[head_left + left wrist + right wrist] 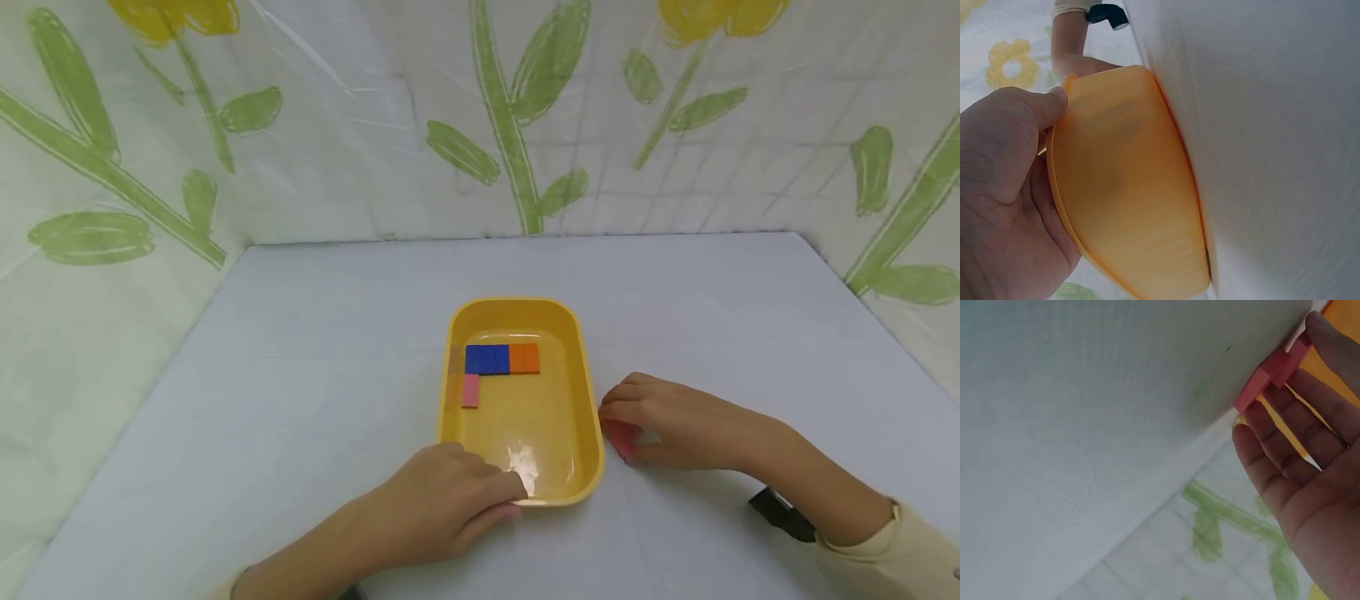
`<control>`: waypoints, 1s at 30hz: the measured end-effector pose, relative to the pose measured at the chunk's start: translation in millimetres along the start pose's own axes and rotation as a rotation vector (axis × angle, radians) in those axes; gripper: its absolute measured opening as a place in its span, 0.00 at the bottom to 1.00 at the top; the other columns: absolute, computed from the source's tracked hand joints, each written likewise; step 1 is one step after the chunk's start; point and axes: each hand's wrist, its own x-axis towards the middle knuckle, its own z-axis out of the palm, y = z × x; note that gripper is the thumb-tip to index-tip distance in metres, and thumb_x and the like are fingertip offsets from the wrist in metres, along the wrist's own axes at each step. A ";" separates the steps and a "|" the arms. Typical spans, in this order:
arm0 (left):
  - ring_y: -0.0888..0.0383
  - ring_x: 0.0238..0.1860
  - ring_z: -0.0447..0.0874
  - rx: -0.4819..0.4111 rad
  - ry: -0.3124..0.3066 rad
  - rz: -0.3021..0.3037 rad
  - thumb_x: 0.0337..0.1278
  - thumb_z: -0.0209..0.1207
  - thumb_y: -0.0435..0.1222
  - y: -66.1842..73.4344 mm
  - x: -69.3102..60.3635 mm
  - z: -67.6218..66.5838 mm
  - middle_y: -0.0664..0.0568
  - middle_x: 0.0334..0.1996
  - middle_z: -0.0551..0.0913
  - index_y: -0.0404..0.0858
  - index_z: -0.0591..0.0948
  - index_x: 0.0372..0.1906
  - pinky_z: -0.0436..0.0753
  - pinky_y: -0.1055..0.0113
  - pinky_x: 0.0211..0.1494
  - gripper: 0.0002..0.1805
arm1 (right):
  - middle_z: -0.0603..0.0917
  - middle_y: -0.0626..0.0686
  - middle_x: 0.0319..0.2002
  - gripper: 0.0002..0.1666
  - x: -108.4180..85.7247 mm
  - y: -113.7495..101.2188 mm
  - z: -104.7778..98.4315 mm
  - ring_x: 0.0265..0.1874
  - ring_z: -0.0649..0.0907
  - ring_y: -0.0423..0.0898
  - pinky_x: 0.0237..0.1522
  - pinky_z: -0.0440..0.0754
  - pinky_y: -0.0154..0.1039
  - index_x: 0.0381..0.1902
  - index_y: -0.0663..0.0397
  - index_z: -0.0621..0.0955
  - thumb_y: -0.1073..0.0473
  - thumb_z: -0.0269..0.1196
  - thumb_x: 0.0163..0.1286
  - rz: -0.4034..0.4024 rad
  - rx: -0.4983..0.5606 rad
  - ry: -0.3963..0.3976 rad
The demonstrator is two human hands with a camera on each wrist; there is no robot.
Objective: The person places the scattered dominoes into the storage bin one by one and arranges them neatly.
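Observation:
A yellow plastic tray (558, 417) stands on the table. Inside it, three blue tiles (487, 360) and two orange tiles (524, 358) form a row toward the far left. One pink tile (470, 391) lies under the row's left end, touching it. My left hand (450, 504) grips the tray's near rim; in the left wrist view the thumb lies on the outer wall (1122, 175). Beside the tray's right wall, my right hand (667, 421) holds red-pink tiles (1266, 378) low at the table, between thumb and fingertips. Their exact number is partly hidden.
A white cloth covers the table (300, 350). Behind it and at both sides hangs a white sheet (360, 150) printed with green stems and yellow flowers. A dark device (783, 515) sits under my right wrist.

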 end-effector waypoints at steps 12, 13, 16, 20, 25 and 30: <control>0.69 0.24 0.68 -0.007 -0.004 -0.009 0.74 0.54 0.45 -0.6 -0.7 2.1 0.66 0.23 0.72 0.50 0.76 0.40 0.67 0.76 0.32 0.06 | 0.82 0.40 0.44 0.24 -0.4 -2.3 0.4 0.43 0.79 0.39 0.44 0.82 0.39 0.51 0.43 0.82 0.62 0.76 0.57 0.088 0.019 0.002; 0.69 0.24 0.68 -0.004 0.000 -0.007 0.74 0.54 0.45 -0.7 -0.7 2.2 0.66 0.23 0.72 0.50 0.76 0.39 0.67 0.75 0.32 0.06 | 0.81 0.39 0.43 0.23 -0.2 -2.6 0.0 0.42 0.79 0.38 0.44 0.82 0.38 0.50 0.42 0.83 0.62 0.76 0.58 0.085 0.022 0.009; 0.69 0.24 0.68 0.000 0.005 -0.005 0.74 0.54 0.45 -0.9 -0.6 2.1 0.66 0.23 0.72 0.50 0.76 0.39 0.67 0.75 0.32 0.06 | 0.80 0.36 0.39 0.19 0.6 -3.5 -1.8 0.39 0.78 0.37 0.41 0.80 0.35 0.46 0.40 0.83 0.61 0.75 0.60 0.056 0.037 0.031; 0.69 0.24 0.67 -0.005 0.001 -0.008 0.74 0.54 0.45 -0.6 -0.3 1.9 0.66 0.23 0.72 0.50 0.76 0.39 0.67 0.75 0.32 0.06 | 0.80 0.35 0.36 0.16 1.5 -4.9 -7.2 0.38 0.78 0.37 0.40 0.80 0.34 0.44 0.40 0.84 0.61 0.74 0.60 -0.008 0.045 0.070; 0.69 0.24 0.66 -0.012 0.003 -0.003 0.75 0.53 0.45 -1.0 -0.1 2.4 0.67 0.23 0.71 0.50 0.75 0.38 0.65 0.76 0.31 0.07 | 0.82 0.36 0.39 0.15 1.7 -5.8 -19.5 0.40 0.80 0.37 0.41 0.82 0.34 0.40 0.40 0.84 0.61 0.75 0.58 -0.069 -0.015 0.166; 0.68 0.23 0.67 0.004 0.003 -0.004 0.74 0.54 0.45 -1.1 -0.7 2.0 0.66 0.23 0.72 0.50 0.76 0.38 0.66 0.75 0.31 0.06 | 0.80 0.36 0.37 0.09 11.8 -9.7 -30.2 0.40 0.78 0.35 0.41 0.77 0.28 0.36 0.41 0.81 0.55 0.72 0.60 -0.126 -0.119 0.320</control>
